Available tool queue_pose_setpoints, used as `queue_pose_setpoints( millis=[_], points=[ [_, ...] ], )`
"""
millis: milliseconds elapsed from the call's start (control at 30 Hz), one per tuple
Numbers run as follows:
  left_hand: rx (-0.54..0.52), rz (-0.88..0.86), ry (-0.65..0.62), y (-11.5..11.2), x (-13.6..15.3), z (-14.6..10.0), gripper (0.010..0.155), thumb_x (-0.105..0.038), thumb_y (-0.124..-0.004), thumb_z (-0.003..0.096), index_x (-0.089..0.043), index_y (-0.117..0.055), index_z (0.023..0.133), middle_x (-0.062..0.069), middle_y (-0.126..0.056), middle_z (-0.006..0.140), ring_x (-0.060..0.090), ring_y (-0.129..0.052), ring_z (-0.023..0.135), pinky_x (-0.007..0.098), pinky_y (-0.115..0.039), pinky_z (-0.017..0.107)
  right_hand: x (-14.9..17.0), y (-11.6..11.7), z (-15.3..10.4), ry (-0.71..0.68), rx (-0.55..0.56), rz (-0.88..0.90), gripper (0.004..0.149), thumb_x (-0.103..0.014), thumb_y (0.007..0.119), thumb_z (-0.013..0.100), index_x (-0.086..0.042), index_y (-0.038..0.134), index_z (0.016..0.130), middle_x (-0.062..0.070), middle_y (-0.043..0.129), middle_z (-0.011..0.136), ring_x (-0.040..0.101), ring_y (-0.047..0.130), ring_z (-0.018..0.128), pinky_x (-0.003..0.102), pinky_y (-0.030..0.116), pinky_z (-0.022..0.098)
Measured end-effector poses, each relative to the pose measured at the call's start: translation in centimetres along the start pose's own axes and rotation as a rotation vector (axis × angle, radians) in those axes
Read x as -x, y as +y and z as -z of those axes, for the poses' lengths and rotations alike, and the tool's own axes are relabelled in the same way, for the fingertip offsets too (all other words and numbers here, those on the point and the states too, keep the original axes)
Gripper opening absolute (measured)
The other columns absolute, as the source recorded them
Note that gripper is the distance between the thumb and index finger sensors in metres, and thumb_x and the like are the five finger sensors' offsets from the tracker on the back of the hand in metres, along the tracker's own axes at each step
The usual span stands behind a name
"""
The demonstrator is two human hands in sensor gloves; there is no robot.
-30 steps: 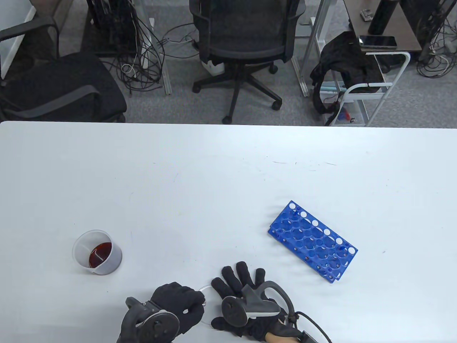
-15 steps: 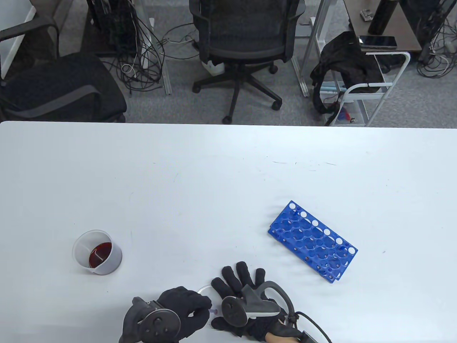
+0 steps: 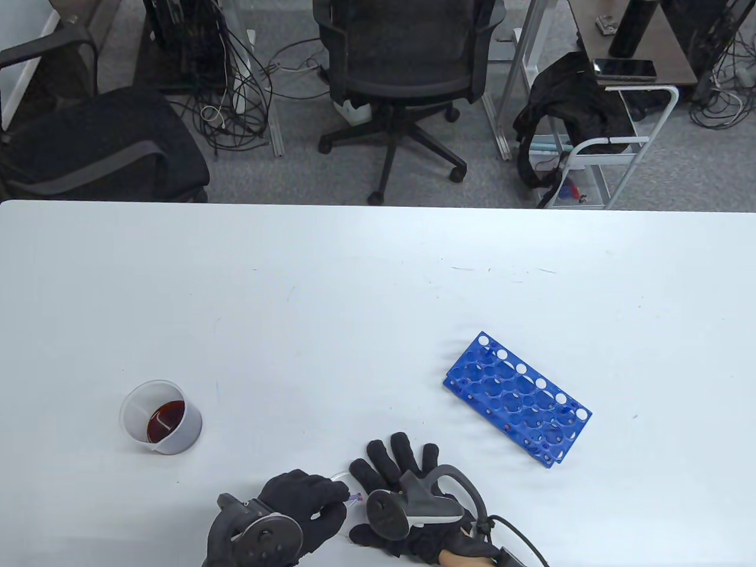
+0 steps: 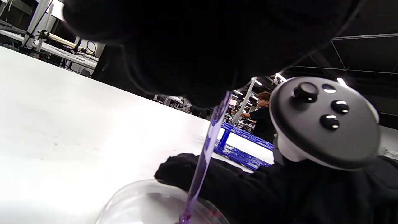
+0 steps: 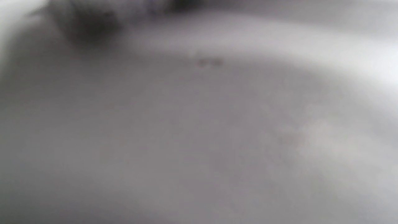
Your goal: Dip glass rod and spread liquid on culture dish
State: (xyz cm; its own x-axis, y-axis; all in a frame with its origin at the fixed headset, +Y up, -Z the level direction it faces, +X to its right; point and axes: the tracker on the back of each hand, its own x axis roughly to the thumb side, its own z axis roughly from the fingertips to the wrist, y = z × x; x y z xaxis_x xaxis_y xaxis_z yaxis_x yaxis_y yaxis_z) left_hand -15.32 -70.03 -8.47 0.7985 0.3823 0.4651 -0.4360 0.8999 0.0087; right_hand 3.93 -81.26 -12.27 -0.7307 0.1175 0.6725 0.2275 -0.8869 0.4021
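My left hand [image 3: 307, 502] grips a thin purple-tinted glass rod [image 4: 205, 152] and holds it nearly upright, its tip down inside the clear culture dish [image 4: 136, 202]. In the table view only the rod's tip [image 3: 355, 499] and a bit of the dish rim [image 3: 338, 474] show between my hands. My right hand [image 3: 396, 466] lies flat on the table, fingers spread, beside the dish. A clear beaker [image 3: 160, 417] with dark red liquid stands to the left. The right wrist view is a grey blur.
A blue test tube rack [image 3: 517, 398] lies on the table to the right of my hands; it also shows in the left wrist view [image 4: 239, 146]. The white table [image 3: 354, 283] stretches away beyond. Office chairs and cables are on the floor behind it.
My left hand has shifted a little to the right and turned, bringing the rod's tip over the dish next to my right hand. My right hand has not moved.
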Motion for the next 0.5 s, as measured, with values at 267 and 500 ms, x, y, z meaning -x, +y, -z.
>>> queue_pose_setpoints(
  millis=[267,500],
  points=[
    [-0.042,-0.016,0.016,1.0,0.3,-0.2,0.036,-0.049,-0.092,0.0451,-0.026,-0.098,0.072,-0.001,-0.107,0.065,0.024,-0.109,0.046,0.036,-0.092,0.038,0.0,0.0,0.0,0.000,0.000,0.000,0.096,-0.075,0.033,0.052,-0.013,-0.015,0.108,0.027,-0.014,0.111,0.062,-0.008,0.096,0.087,0.014,0.059],
    [-0.235,-0.116,0.109,5.5,3.0,-1.4,0.036,-0.048,-0.092,0.0456,-0.025,-0.097,0.072,0.000,-0.106,0.066,0.026,-0.107,0.048,0.037,-0.091,0.040,0.0,0.0,0.0,0.000,0.000,0.000,0.096,-0.075,0.033,0.052,-0.013,-0.015,0.108,0.027,-0.014,0.111,0.062,-0.008,0.096,0.087,0.014,0.059]
  ],
)
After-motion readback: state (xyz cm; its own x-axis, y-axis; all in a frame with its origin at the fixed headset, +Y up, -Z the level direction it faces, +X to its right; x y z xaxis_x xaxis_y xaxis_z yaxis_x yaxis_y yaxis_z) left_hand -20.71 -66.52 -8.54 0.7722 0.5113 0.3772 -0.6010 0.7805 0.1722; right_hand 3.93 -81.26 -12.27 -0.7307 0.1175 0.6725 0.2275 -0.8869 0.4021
